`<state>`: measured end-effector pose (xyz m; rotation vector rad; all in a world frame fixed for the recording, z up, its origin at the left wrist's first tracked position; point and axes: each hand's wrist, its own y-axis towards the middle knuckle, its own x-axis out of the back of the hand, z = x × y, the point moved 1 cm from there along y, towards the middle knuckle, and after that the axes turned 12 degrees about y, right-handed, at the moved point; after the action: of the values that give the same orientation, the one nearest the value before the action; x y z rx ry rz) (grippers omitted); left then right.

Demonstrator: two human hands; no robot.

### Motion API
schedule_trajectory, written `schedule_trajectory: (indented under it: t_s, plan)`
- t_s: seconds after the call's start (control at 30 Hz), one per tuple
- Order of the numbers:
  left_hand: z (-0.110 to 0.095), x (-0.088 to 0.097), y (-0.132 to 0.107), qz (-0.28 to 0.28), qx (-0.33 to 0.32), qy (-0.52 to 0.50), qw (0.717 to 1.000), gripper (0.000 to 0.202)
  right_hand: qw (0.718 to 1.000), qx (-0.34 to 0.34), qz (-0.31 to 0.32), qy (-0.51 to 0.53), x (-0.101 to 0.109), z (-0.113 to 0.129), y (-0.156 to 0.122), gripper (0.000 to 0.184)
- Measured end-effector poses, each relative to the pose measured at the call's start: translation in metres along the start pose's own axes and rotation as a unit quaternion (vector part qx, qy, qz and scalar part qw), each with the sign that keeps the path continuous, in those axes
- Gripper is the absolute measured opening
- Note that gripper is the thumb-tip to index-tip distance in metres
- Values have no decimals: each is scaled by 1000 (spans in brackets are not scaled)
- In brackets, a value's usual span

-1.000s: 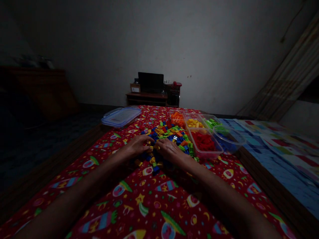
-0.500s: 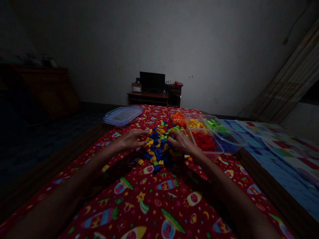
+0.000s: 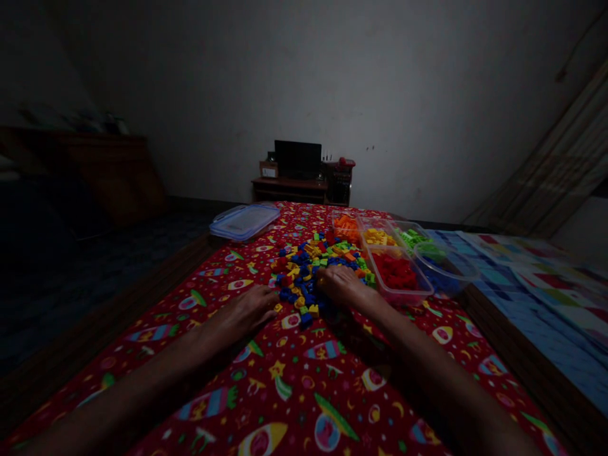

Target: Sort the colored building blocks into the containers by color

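Observation:
A heap of small plastic bricks (image 3: 317, 259) in blue, yellow, red, green and orange lies on a red patterned cloth (image 3: 294, 386). My left hand (image 3: 249, 308) rests flat on the cloth at the heap's near left edge, fingers stretched out toward the bricks. My right hand (image 3: 342, 284) lies on the near right side of the heap with its fingers curled down among the bricks; what they hold, if anything, is hidden. The room is dim.
Clear tubs stand right of the heap: red bricks (image 3: 398, 273), yellow (image 3: 379, 237), orange (image 3: 348, 227), green (image 3: 414, 239) and a round one with blue (image 3: 446, 269). A clear lid (image 3: 244, 221) lies far left. The bed's wooden edge (image 3: 517, 354) runs along the right.
My left hand has drawn back from the heap toward me onto the bare cloth. My right hand has shifted slightly left and nearer on the heap. The view has turned a little.

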<state>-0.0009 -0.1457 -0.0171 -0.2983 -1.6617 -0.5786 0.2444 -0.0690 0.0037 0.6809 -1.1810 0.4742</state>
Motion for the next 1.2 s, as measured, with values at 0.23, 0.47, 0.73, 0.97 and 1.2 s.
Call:
schedule_trajectory:
  t_s: [0.23, 0.47, 0.73, 0.97, 1.2]
  plan:
    - [11, 0, 27, -35, 14, -54, 998, 31, 994, 9, -32, 104, 9, -11, 2, 18]
    - [0, -1, 70, -71, -38, -45, 996, 24, 988, -70, 46, 126, 51, -11, 1, 21]
    - [-20, -4, 111, -59, -53, -34, 996, 17, 997, 10, 73, 29, 2, -4, -2, 24]
    - [-31, -13, 124, -45, -37, 8, 998, 22, 987, 14, 158, 26, 9, -14, 11, 25]
    - [-12, -16, 123, -82, -30, -40, 995, 23, 984, 14, 169, 48, 19, -7, 9, 22]
